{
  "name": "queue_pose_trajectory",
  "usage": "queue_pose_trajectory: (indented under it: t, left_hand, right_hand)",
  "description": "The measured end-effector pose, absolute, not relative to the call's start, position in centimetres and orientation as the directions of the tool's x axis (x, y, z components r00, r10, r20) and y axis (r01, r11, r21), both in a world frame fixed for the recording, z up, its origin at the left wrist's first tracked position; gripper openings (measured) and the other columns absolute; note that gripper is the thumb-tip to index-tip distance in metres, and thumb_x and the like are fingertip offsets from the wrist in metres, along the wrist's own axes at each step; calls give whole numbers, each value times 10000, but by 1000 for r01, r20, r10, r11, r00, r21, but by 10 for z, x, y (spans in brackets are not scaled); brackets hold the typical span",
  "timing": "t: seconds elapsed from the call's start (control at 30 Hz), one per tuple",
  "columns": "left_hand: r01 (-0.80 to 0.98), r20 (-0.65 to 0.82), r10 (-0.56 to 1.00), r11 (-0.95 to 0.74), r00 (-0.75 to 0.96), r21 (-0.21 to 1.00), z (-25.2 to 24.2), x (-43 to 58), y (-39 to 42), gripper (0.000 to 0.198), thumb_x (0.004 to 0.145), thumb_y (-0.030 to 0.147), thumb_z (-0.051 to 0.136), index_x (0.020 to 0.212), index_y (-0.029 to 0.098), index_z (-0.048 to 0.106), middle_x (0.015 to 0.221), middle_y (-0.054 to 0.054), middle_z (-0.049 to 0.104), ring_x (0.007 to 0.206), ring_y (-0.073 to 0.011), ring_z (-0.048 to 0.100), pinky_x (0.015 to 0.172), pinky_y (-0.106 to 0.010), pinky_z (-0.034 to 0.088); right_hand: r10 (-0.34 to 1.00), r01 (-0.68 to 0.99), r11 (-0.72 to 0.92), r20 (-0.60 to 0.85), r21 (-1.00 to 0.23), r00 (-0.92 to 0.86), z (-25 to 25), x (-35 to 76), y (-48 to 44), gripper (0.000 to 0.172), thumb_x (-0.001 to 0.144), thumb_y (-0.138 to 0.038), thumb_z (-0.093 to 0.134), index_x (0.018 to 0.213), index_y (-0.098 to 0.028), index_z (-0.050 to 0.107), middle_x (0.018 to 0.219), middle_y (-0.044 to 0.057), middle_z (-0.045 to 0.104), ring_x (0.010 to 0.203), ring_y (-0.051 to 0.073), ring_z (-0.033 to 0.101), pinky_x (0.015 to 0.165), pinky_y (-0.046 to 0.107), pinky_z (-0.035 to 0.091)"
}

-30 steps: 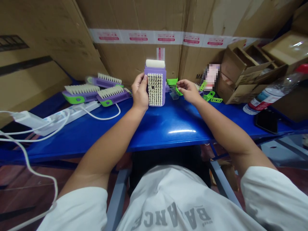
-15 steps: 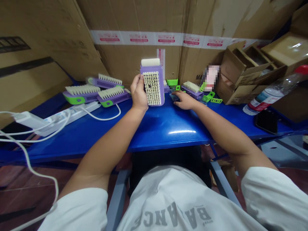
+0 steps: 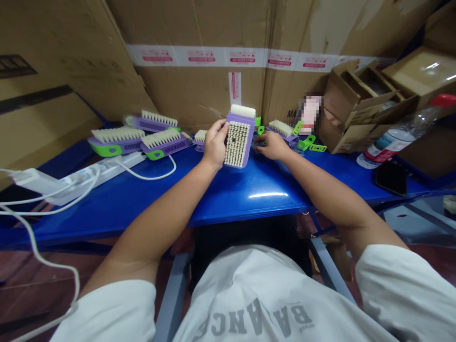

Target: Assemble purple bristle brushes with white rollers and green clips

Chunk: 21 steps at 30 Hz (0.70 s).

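Note:
My left hand (image 3: pixel 215 143) is wrapped round the left side of a purple scrub brush (image 3: pixel 238 142). It is held nearly upright above the table, cream bristles facing me and a white roller at its top end. Just right of that brush, my right hand (image 3: pixel 272 145) is low over the table with bent fingers; what lies at its fingertips is small, dark and partly hidden. Behind this hand rests another purple brush (image 3: pixel 281 128), bristles up. Green plastic pieces (image 3: pixel 306 142) lie beside it. On the left, several purple and green brushes (image 3: pixel 162 140) sit bristles up.
A white power strip (image 3: pixel 96 173) with cables runs along the left of the blue table (image 3: pixel 228 199). To the right are a plastic bottle (image 3: pixel 388 142), a black phone (image 3: pixel 391 178) and open cardboard boxes (image 3: pixel 356 109). Large cardboard sheets (image 3: pixel 199 28) stand behind.
My left hand has brought the brush to the right and lower, closer to my right hand. My right hand's fingers have curled more; it stays in nearly the same place.

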<state>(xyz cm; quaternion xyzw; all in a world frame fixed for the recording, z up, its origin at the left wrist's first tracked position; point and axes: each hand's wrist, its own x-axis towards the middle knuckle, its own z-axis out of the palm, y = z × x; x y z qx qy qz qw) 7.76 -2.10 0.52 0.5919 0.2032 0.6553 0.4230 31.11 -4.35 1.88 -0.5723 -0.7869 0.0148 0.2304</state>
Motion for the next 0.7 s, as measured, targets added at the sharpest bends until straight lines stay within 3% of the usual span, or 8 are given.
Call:
queue_pose_trajectory:
  t: [0.1,0.3,0.5,0.6,0.7]
  left_hand:
    - [-297,579,811,-535,85,791,4,81,-25,463,888,699,860,982,248,810,953,-40,798,961,-245,769,890,-344,639]
    - [-290,577,810,-530,105,797,4,82,-26,452,899,660,846,1042,233,810,997,-50,812,1020,-257,784,903,-347,646]
    - [-276,558,820,-511,129,814,2,82,-26,383,938,612,829,1052,247,797,999,-34,809,1027,-258,788,947,-374,649]
    - [-268,542,828,-494,145,827,2,84,-28,345,959,582,817,1060,253,800,986,-31,807,991,-259,786,961,-402,655]
    - [-255,529,836,-484,149,837,2,84,-30,328,958,560,813,1078,255,814,995,-41,818,986,-269,779,939,-413,657]
  right_hand:
    - [908,894,342,344,-287,-237,18,310,-43,353,881,-129,739,1194,-121,904,1210,166,847,1180,364,779,1091,464,603]
    - [913,881,345,333,-323,-235,19,309,-45,507,868,-154,771,1369,-108,838,1311,189,822,1194,348,758,1120,468,586]
    - [910,829,410,236,-381,-341,24,313,-47,512,811,-217,874,1313,-122,841,1215,125,855,1076,314,771,1019,408,596]
    - [925,816,378,216,-438,-312,23,315,-46,536,776,-200,885,1304,-139,811,1146,85,845,951,271,751,949,393,592]
    - [929,802,370,208,-468,-306,18,315,-42,488,778,-250,892,1242,-145,782,1114,73,816,945,260,728,968,415,595]
